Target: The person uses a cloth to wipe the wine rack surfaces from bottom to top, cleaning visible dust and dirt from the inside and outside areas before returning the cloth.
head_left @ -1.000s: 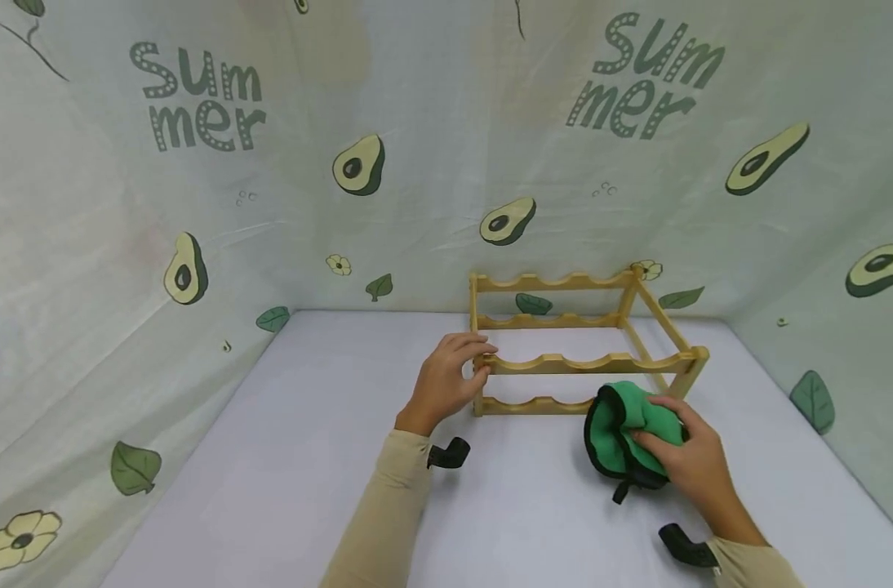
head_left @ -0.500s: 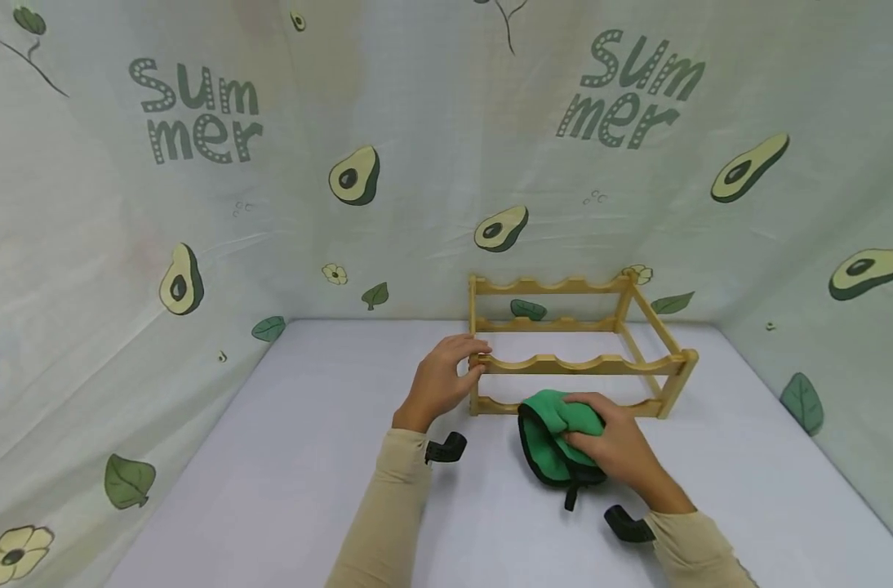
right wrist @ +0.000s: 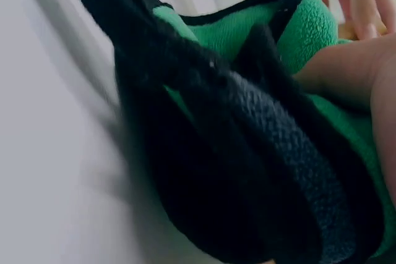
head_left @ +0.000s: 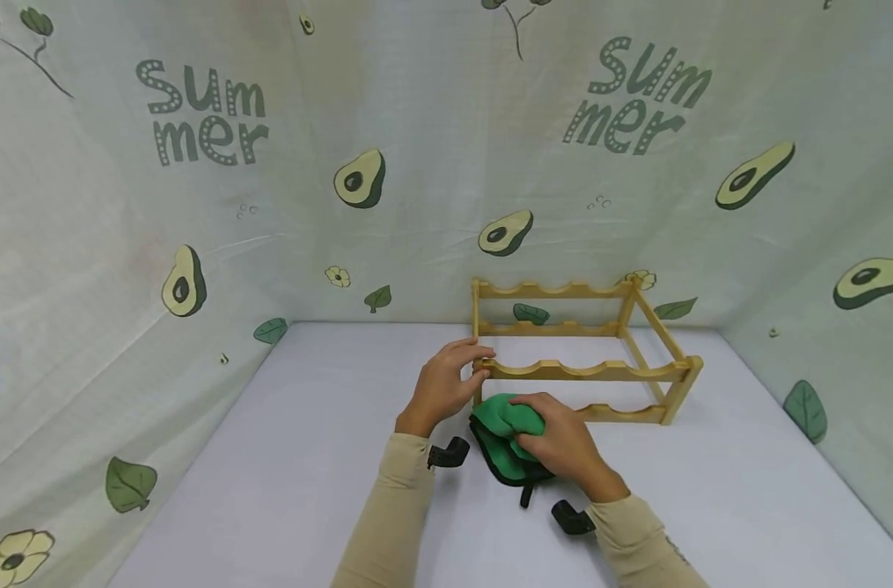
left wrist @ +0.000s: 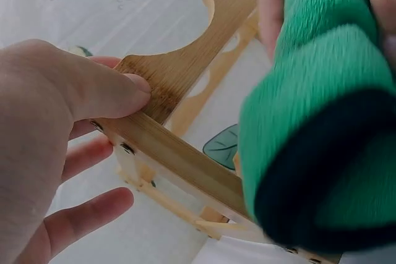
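Green, black-edged plush cloth had moved left, in front of scalloped light-wood rack, left end. Right hand, fingers curled, gripped it; left hand pinched rack's corner. Risk: loose folds snagging, dragging rack.

Head view was bright and pretty even — soft, faint shadows on the table in front of the wooden rack. Wrist cams ran dimmer — and the green cloth by the rack came out blurry in the left one.
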The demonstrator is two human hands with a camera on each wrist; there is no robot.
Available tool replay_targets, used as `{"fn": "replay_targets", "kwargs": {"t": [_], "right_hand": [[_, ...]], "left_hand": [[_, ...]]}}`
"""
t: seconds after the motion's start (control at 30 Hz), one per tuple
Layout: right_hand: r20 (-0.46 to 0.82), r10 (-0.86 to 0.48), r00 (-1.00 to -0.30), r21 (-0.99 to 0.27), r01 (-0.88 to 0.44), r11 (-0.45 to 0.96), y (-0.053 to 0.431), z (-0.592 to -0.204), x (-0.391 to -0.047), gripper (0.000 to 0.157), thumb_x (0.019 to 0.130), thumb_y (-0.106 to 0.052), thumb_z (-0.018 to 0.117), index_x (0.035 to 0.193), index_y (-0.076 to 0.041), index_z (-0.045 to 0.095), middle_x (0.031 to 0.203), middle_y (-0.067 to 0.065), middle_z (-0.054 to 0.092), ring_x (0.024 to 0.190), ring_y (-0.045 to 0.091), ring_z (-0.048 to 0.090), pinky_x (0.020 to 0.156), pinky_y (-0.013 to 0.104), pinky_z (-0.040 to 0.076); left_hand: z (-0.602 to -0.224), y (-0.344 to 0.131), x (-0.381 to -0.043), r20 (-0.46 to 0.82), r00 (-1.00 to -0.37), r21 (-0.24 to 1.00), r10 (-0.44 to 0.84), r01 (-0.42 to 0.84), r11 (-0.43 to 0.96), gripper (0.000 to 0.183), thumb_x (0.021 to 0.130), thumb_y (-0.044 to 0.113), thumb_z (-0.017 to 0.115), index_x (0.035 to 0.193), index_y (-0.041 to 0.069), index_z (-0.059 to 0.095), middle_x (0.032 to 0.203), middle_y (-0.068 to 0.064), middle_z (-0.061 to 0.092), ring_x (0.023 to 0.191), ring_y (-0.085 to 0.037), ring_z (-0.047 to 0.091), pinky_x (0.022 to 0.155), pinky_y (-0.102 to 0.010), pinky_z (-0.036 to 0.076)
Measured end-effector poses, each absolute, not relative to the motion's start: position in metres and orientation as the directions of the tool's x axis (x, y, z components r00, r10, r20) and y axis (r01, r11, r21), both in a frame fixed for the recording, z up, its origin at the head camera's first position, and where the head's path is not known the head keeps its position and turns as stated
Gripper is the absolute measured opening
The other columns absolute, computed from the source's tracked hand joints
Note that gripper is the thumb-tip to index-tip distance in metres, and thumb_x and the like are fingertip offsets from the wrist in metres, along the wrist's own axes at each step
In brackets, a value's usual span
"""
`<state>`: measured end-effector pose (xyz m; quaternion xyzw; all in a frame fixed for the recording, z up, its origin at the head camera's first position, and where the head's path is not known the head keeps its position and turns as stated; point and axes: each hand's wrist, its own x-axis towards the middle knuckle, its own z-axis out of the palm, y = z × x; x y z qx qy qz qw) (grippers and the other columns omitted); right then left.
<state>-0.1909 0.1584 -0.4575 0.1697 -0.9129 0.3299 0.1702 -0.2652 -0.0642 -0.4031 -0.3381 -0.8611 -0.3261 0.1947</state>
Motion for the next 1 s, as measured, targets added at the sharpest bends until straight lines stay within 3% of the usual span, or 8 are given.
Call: {"fn": "replay_targets", "kwargs": {"t": [0.43,0.67,0.9,1.0], "right_hand": [[0.457,-0.200,-0.867,-0.461,-0.423,0.780,0.137,-0.458,-0.202,0.059,0.074,-0.013,0.079,0.131,-0.019,0.065,0.120,0.002,0.066,0.087,0.017,0.059,0.071,0.039,0.050],[0.450,-0.139,-0.882,-0.475,-0.368,0.799,0.129,-0.463,-0.204,0.060,0.072,-0.017,0.083,0.127,-0.009,0.058,0.098,0.009,0.070,0.075,0.021,0.061,0.066,0.043,0.050],[0.529,-0.150,-0.835,-0.432,-0.417,0.799,0.130,-0.468,-0.203,0.049,0.073,-0.013,0.084,0.119,-0.008,0.067,0.115,0.012,0.064,0.092,0.028,0.065,0.077,0.048,0.054],[0.577,-0.160,-0.801,-0.402,-0.449,0.798,0.129,-0.468,-0.202,0.048,0.073,-0.009,0.083,0.119,-0.008,0.069,0.114,0.013,0.062,0.091,0.030,0.066,0.076,0.048,0.055]], "left_hand": [[-0.401,-0.061,-0.269,0.569,-0.680,0.416,0.462,0.723,0.552,0.030,0.093,0.018,0.074,0.123,0.020,0.072,0.130,0.002,0.066,0.132,-0.018,0.053,0.099,-0.043,0.049],[-0.404,-0.064,-0.268,0.577,-0.688,0.437,0.439,0.715,0.546,0.029,0.092,0.016,0.075,0.121,0.020,0.073,0.129,0.002,0.067,0.129,-0.017,0.055,0.088,-0.039,0.054],[-0.404,-0.063,-0.269,0.563,-0.695,0.436,0.448,0.710,0.553,0.030,0.093,0.018,0.074,0.123,0.022,0.072,0.132,0.003,0.065,0.129,-0.014,0.055,0.083,-0.034,0.055],[-0.403,-0.063,-0.269,0.549,-0.705,0.447,0.449,0.702,0.554,0.031,0.094,0.019,0.074,0.124,0.022,0.071,0.134,0.002,0.064,0.129,-0.013,0.054,0.084,-0.033,0.054]]}}
